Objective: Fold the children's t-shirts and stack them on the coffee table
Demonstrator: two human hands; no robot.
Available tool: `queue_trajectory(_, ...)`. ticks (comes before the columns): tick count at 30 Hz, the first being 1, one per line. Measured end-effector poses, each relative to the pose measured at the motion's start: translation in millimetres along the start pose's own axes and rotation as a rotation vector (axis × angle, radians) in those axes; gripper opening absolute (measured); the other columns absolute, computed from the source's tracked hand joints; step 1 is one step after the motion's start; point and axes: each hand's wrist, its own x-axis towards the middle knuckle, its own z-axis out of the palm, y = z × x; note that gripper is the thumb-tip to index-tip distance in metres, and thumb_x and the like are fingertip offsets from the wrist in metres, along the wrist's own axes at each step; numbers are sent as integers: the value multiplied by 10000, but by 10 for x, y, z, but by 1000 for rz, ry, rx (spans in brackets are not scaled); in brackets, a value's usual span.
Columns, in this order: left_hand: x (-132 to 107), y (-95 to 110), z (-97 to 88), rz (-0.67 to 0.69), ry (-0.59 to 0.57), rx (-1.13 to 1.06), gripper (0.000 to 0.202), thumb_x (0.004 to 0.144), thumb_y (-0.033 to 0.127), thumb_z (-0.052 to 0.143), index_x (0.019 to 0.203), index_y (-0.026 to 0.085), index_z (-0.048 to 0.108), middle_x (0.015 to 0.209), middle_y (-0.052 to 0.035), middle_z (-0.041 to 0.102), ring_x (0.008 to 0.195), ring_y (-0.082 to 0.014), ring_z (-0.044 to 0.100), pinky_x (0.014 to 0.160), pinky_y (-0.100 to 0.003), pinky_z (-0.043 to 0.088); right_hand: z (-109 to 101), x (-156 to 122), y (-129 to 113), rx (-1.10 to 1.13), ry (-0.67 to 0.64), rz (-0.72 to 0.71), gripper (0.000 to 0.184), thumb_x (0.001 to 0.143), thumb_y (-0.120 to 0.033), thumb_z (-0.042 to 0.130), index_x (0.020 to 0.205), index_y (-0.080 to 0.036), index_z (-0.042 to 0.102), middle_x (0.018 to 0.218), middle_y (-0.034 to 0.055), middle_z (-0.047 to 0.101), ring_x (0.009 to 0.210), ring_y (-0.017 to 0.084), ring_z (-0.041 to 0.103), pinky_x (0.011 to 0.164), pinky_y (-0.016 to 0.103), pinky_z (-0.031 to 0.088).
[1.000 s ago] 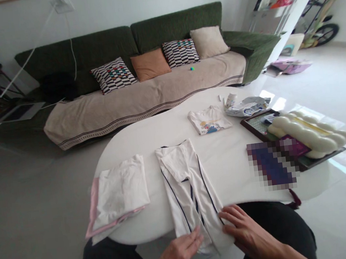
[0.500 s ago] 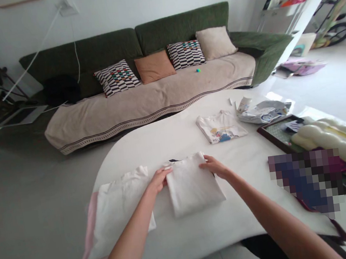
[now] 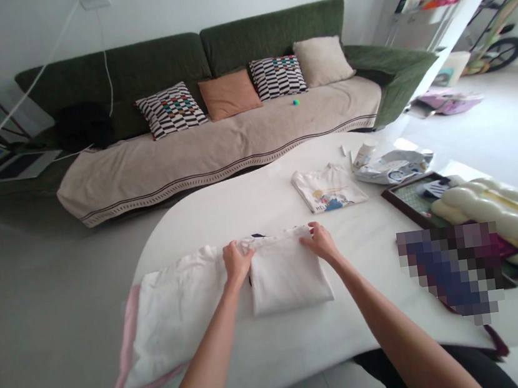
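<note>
A folded white shirt [image 3: 290, 275] lies on the white table in front of me, with a bit of dark cloth showing at its far edge. My left hand [image 3: 237, 261] grips its far left corner, thumb on top and fingers at the edge. At the far right corner my right hand [image 3: 320, 240] pinches the fabric in the same way. To the left lies another white garment [image 3: 175, 317] on top of a pink-edged cloth [image 3: 126, 349]. Farther back is a folded T-shirt with a printed picture [image 3: 329, 191].
On the table's right stand a dark-rimmed tray [image 3: 405, 206] with a cream puffy object [image 3: 496, 202], a silver plastic bag [image 3: 395, 168] and a small white bottle [image 3: 365, 154]. A pixelated patch hides something there. Behind the table [image 3: 205, 216] is a green sofa [image 3: 112, 73] with cushions.
Both hands have shifted their hold along the shirt's far edge, the right one curling more around its corner. The shirt stays in nearly the same place. The view has moved slightly.
</note>
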Motion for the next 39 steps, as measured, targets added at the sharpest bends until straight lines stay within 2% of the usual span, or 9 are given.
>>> queue_trajectory(6,128,377,-295,-108,-410,-228,211,591,205,633,785,126,605,753,-29,638,765,-176,593,702,-281,448,-204,67,-442,118,-242,-42,145,535,-197,592,651,-110,587,573,10,567,583,156,535,580,269,412)
queue_trajectory(12,-287,1011,-943,490,-298,-303,268,665,230,600,923,163,578,927,-27,638,903,-172,573,839,-297,422,-838,-248,-923,188,-139,-435,196,631,-236,580,808,-152,581,743,-1,577,748,142,522,693,247,410)
queue_trajectory(18,-971,737,-853,832,-490,215,317,710,100,497,971,249,599,1170,-15,564,1119,-189,476,1049,-442,180,-1017,-684,-256,-219,31,-609,262,675,-146,467,896,-190,600,1064,75,519,969,191,509,833,331,398)
queue_trajectory(20,-923,497,-720,797,-578,273,345,729,138,507,1042,260,586,1213,-31,532,1133,-189,468,1033,-415,239,-968,-855,72,-292,72,-480,302,702,-167,439,968,-192,579,1050,83,528,883,181,548,795,340,422)
queue_trajectory(23,-562,265,-492,663,-415,242,325,778,228,489,1092,201,567,1238,-89,498,1151,-184,450,996,-335,315,-761,-1175,350,-266,98,-269,236,757,-242,400,927,-186,554,820,51,587,687,164,574,678,322,453)
queue_trajectory(26,-121,247,-239,454,-219,234,394,778,247,503,1162,157,507,1230,-118,498,1174,-191,426,993,-323,309,-388,-1492,340,-64,-21,-112,234,773,-339,414,934,-191,499,730,24,596,623,159,596,614,299,467)
queue_trajectory(31,99,214,-61,146,-205,262,305,732,256,557,1013,136,564,918,-105,651,892,-215,602,770,-301,439,91,-1589,220,318,-145,114,476,725,-417,507,1107,-185,343,867,64,602,660,177,638,582,304,497)
queue_trajectory(35,-472,-35,-117,-4,-251,164,205,764,314,498,843,138,567,636,-42,641,548,-153,605,574,-240,433,-108,-1240,221,422,5,112,560,680,-443,569,1123,-180,349,1010,125,579,790,203,635,692,345,503)
queue_trajectory(39,-1699,-33,46,-227,-535,-123,358,836,400,336,906,112,537,648,-63,638,457,-117,559,471,-215,400,-565,-1033,298,399,344,-39,521,697,-456,554,1112,-191,384,1092,138,558,952,215,585,793,360,473)
